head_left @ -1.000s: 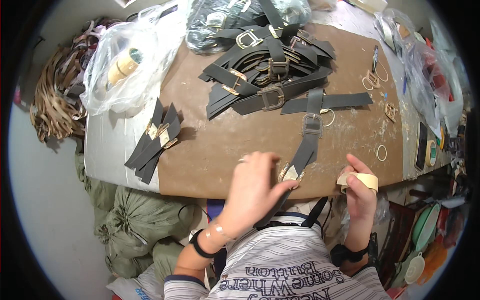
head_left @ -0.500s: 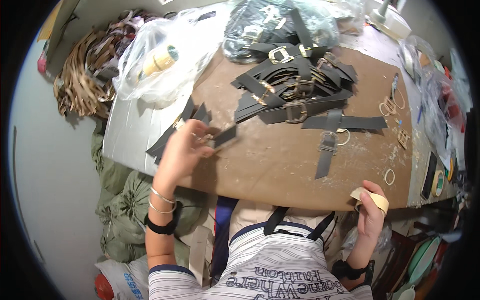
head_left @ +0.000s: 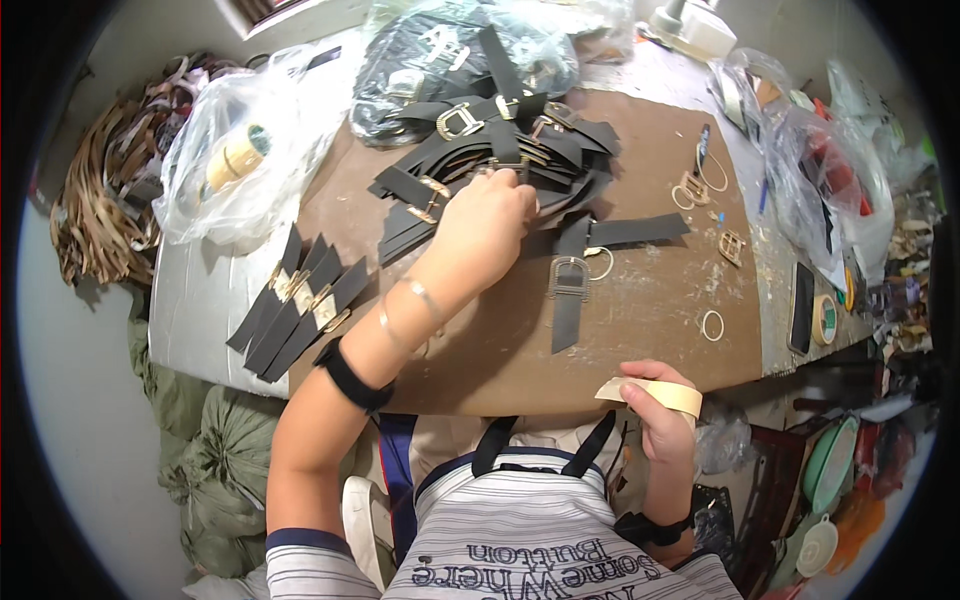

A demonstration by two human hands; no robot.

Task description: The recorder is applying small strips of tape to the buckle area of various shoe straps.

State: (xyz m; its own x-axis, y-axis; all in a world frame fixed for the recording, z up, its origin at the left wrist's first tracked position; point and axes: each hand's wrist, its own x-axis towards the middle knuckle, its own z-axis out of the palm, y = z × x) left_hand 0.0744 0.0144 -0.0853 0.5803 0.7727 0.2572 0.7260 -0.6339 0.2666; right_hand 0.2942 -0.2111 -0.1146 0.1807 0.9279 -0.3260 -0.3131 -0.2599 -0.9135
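My left hand (head_left: pixel 490 220) reaches over the pile of black straps (head_left: pixel 455 160), its fingers curled down at the pile's near side on a black strap. The fingertips are mostly hidden behind the hand. A dark buckle shows just beyond the knuckles. In my right hand (head_left: pixel 665 425), at the table's front edge, is a roll of cream masking tape (head_left: pixel 682 398), with a loose end sticking out to the left. Several short black straps with metal fittings (head_left: pixel 305 305) lie fanned out on the left. Two crossed black straps (head_left: pixel 630 232) lie right of the pile, with a grey buckle (head_left: pixel 570 280) on one.
A clear plastic bag (head_left: pixel 290 130) with a tape roll stands at the left. Behind the pile is a bag of black straps (head_left: pixel 400 75). Rings and a loose buckle (head_left: pixel 732 247) lie at the right, near a phone (head_left: pixel 801 308). Green sacks (head_left: pixel 240 430) sit below left.
My left hand has left the short straps at the left, where another now lies, and moved right to the pile. The right hand still holds the tape. The view has shifted right.
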